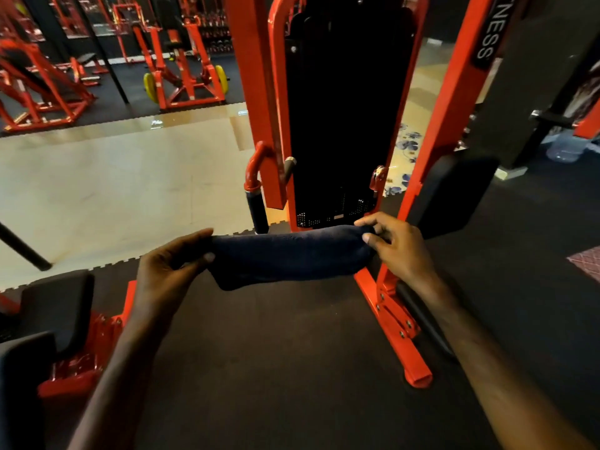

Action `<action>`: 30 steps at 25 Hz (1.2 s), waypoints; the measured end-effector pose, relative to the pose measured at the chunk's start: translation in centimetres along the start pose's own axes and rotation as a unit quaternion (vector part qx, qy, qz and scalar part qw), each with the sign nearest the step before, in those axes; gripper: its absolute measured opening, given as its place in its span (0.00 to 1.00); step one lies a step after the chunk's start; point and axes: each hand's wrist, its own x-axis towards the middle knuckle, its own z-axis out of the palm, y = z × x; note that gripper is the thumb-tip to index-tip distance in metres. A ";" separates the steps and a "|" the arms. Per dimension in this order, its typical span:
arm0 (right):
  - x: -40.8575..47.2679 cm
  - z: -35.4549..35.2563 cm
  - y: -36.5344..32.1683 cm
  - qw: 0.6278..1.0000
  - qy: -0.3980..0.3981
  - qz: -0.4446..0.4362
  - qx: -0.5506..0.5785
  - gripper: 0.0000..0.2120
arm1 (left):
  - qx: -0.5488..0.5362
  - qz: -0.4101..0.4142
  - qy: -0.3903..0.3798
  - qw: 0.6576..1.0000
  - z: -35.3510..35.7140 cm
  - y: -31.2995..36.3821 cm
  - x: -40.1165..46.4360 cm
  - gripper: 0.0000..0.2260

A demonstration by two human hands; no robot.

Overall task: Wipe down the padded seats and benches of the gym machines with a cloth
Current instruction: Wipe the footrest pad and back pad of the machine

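One cloth [285, 254] is in play: a dark navy piece of soft, fleecy fabric, bunched into a thick roll and stretched level between two hands in mid-air, above the dark rubber floor mat [292, 368] and in front of the machine's black weight-stack shroud [344, 108]. The left hand [168, 267] pinches the cloth's left end between thumb and curled fingers; a loose fold sags below that end. The right hand [399, 248] grips the right end, with the fingers curled over the top and the thumb pressed against the fabric. Both forearms are bare.

Three black padded cushions are visible. One, smooth and rounded at the corners, is mounted on the slanted orange frame post [454, 92] at the right: the right pad [454, 193]. Two more sit at the lower left on an orange base, the upper left pad [58, 306] and, nearest the camera, the lower left pad [22, 384]. None touches the cloth.

The shroud is a flat, matte panel with small perforations near its foot. Beside it hangs one curved orange handle with a black foam grip [256, 209]. The mat has a toothed, interlocking edge against a glossy cream tiled floor [113, 190]. Beyond it stand further orange steel machines, one carrying two yellow weight plates [151, 87].
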 end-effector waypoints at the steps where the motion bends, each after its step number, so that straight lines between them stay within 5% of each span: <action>1: -0.1 -0.8 0.6 0.998 0.010 -0.009 -0.057 0.14 | 0.041 0.019 -0.016 0.999 1.0 0.2 0.1 0.20; 4: -0.4 -3.2 2.4 0.997 0.010 0.020 -0.069 0.10 | 0.150 0.072 -0.015 0.986 4.1 0.8 0.1 0.20; 8: -2.0 -9.8 5.1 0.993 -0.078 0.077 0.044 0.14 | 0.158 0.082 0.026 0.984 9.9 2.0 -0.9 0.18; 12: -3.8 -16.2 8.2 0.991 -0.080 0.012 -0.109 0.09 | 0.185 0.090 0.030 0.978 15.4 2.8 -2.9 0.16; 18: -6.8 -28.6 10.7 0.971 -0.197 0.028 0.131 0.09 | -0.053 0.010 -0.111 0.992 22.1 5.9 -7.7 0.07; 21: -7.2 -30.8 12.9 0.975 -0.152 0.062 0.153 0.08 | -0.138 -0.039 -0.126 0.982 26.4 6.6 -9.6 0.06; 26: -8.5 -28.6 15.7 0.987 0.042 0.081 0.135 0.04 | -0.189 -0.171 -0.033 0.966 37.9 7.7 -13.5 0.01; 30: -11.4 -24.2 15.0 0.987 0.008 0.057 0.151 0.05 | -0.206 -0.179 -0.080 0.959 46.8 9.9 -16.4 0.08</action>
